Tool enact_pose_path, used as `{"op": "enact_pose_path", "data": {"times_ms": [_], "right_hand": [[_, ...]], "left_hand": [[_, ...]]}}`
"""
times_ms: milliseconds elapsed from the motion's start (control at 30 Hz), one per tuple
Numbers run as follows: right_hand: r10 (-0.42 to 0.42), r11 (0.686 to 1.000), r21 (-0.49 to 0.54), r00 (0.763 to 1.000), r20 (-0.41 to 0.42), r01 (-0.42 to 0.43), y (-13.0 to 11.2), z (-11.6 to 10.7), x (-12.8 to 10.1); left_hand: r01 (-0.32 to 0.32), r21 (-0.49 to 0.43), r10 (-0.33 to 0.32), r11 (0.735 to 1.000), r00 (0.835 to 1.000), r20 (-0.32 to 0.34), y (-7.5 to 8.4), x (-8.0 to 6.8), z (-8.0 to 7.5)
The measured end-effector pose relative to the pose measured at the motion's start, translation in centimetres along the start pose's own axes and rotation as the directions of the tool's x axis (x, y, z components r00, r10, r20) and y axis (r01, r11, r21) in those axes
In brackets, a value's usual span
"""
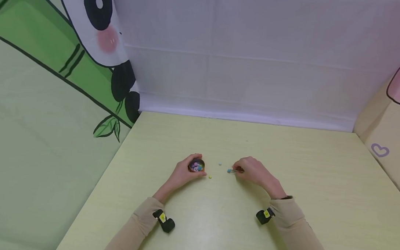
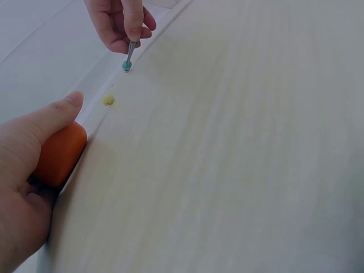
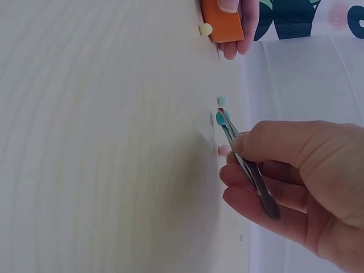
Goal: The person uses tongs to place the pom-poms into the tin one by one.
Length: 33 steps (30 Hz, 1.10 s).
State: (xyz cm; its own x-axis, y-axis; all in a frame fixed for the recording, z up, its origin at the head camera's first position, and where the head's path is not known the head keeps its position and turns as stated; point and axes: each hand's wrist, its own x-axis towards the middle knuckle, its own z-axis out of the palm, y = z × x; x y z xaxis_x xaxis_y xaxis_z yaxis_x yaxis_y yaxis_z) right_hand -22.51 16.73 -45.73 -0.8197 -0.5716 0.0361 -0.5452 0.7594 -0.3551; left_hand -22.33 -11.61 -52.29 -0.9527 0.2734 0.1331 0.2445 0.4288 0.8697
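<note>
Metal tweezers (image 3: 244,162) in the right hand (image 1: 255,172) pinch a tiny, light, slippery-looking blue bead (image 3: 220,118) just above the table (image 1: 317,188). Left hand (image 1: 181,174) grips the orange bead cup (image 2: 60,154).

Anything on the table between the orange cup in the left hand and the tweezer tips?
Yes: a yellow bead lies loose between the orange cup and the tweezers, nearer the cup. The head and left wrist views show it.

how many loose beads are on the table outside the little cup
4. A yellow bead lies beside the cup; a pale one sits between the hands; a teal one is at the tweezers' tip; a pink one lies by the right hand. Others may be hidden.
</note>
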Motion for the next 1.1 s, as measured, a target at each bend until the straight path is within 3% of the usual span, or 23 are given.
{"op": "enact_pose_path", "data": {"times_ms": [1100], "right_hand": [[-0.122, 0.992, -0.031, 0.992, -0.02, 0.121, -1.0, -2.6, 1.8]], "left_hand": [[0.011, 0.005, -0.011, 1.0, 1.0, -0.025, 0.6, 0.7, 0.8]]}}
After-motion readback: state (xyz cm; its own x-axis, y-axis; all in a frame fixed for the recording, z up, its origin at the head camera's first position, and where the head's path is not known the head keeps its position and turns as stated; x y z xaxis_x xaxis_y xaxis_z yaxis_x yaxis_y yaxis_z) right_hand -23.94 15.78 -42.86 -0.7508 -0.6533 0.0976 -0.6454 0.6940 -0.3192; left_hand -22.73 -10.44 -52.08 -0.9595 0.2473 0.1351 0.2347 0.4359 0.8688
